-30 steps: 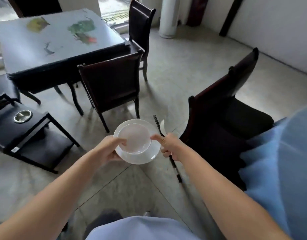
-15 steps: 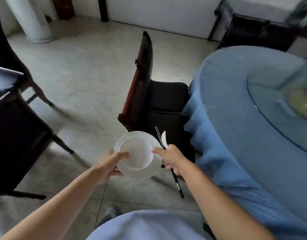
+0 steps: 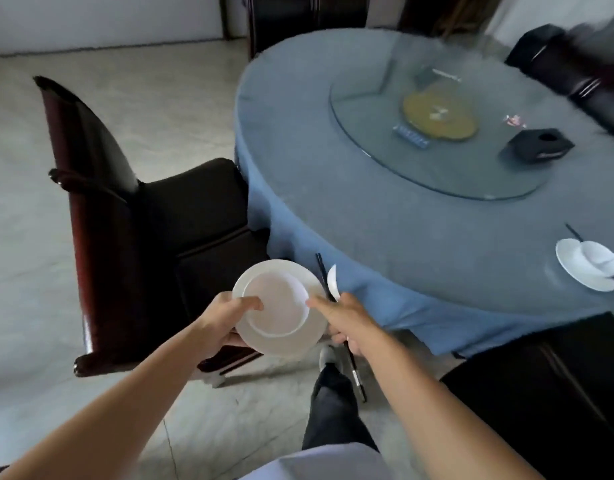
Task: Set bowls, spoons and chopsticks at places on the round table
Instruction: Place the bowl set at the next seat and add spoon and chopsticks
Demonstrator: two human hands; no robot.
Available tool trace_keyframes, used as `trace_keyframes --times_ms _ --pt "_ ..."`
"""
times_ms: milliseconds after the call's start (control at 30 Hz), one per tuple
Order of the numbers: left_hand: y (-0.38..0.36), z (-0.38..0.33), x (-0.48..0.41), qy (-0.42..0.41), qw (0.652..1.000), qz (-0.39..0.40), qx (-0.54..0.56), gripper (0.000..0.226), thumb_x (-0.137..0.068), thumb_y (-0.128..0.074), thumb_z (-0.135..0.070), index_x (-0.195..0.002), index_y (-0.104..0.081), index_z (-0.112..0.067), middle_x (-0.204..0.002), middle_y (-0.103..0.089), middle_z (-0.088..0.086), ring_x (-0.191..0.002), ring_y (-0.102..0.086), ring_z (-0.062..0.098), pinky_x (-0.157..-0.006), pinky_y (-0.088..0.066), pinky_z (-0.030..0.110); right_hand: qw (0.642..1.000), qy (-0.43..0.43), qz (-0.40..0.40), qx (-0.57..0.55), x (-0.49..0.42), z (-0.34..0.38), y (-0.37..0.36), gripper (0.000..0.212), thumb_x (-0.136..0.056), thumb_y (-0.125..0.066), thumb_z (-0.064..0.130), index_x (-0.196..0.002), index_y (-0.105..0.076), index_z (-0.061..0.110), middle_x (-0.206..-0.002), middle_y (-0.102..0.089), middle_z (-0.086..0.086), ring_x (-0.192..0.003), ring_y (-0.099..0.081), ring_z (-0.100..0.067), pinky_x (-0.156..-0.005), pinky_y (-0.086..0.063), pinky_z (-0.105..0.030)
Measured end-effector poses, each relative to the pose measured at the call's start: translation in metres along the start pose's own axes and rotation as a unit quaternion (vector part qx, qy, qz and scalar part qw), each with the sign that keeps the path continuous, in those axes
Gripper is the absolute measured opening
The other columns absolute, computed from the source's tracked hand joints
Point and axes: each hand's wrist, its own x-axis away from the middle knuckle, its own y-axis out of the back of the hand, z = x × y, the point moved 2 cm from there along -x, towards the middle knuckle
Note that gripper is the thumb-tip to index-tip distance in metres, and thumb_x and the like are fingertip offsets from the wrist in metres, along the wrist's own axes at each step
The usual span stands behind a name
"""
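Pale tiled floor fills the left of my feed, and the round worktop, draped in a blue cloth, takes up the right. It carries a glass turntable with a black box near its edge. A dark chair stands just beside the worktop's left edge.

Both bare forearms reach forward and converge low in the middle of the view, short of the worktop and above the floor. The left hand grips a white plate from the left, thumb laid over the rim of the bowl that sits on it, fingers curled underneath. The right hand is clenched round a pair of black chopsticks and a white spoon, while one outstretched digit touches the bowl's right rim. The chopsticks stick up past the knuckles, tilted to the left, and their other ends hang below the hand toward the floor. The spoon's head stands just right of them.

Over at the right edge of the worktop I see a finished setting: plate, bowl with a spoon in it, and chopsticks alongside.
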Motion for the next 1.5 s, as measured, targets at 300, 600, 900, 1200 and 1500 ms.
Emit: trace_keyframes --times_ms 300,600,900,1200,1500 --pt "-0.076 -0.165 -0.199 -0.025 0.993 -0.041 -0.107 0.029 -0.083 -0.065 -0.013 -0.113 -0.063 -0.012 -0.106 -0.068 0.017 -0.094 -0.068 0.034 -0.07 -0.062 0.05 0.997 0.02 0.001 -0.071 -0.193 0.106 0.103 0.035 -0.065 -0.072 0.042 -0.075 -0.047 0.019 -0.044 -0.028 0.012 -0.041 -0.021 -0.012 -0.04 -0.016 -0.02" --pt "-0.069 -0.283 -0.362 0.027 0.967 -0.158 -0.197 0.037 -0.081 -0.066 -0.019 -0.116 -0.056 -0.019 -0.101 -0.063 0.008 -0.089 -0.066 0.03 -0.069 -0.061 0.046 0.993 -0.059 0.018 -0.102 -0.342 0.203 0.103 0.033 -0.071 -0.073 0.036 -0.082 -0.051 0.014 -0.056 -0.032 0.004 -0.04 -0.018 -0.012 -0.041 -0.015 -0.024" --pt "-0.045 -0.33 -0.476 -0.013 0.926 -0.15 -0.347 0.044 -0.084 -0.064 -0.024 -0.127 -0.054 -0.023 -0.104 -0.056 0.003 -0.089 -0.057 0.027 -0.075 -0.049 0.034 0.974 -0.134 -0.056 -0.175 -0.412 0.229 0.049 0.033 -0.071 -0.071 0.036 -0.084 -0.049 0.016 -0.063 -0.036 0.001 -0.041 -0.017 -0.012 -0.038 -0.017 -0.021" --pt "-0.036 -0.337 -0.526 -0.062 0.891 -0.128 -0.431 0.04 -0.078 -0.062 -0.033 -0.116 -0.052 -0.025 -0.103 -0.061 0.005 -0.088 -0.059 0.028 -0.068 -0.047 0.032 0.969 -0.142 -0.122 -0.163 -0.432 0.236 0.023 0.044 -0.071 -0.076 0.045 -0.096 -0.058 0.013 -0.062 -0.032 0.003 -0.033 -0.015 -0.009 -0.036 -0.018 -0.019" --pt "-0.036 -0.333 -0.523 -0.086 0.883 -0.119 -0.446 0.05 -0.074 -0.069 -0.032 -0.119 -0.051 -0.019 -0.113 -0.058 0.01 -0.097 -0.06 0.032 -0.08 -0.053 0.039 0.966 -0.147 -0.14 -0.161 -0.426 0.238 0.019 0.042 -0.072 -0.074 0.043 -0.094 -0.057 0.012 -0.064 -0.03 0.0 -0.045 -0.018 -0.012 -0.039 -0.018 -0.023"
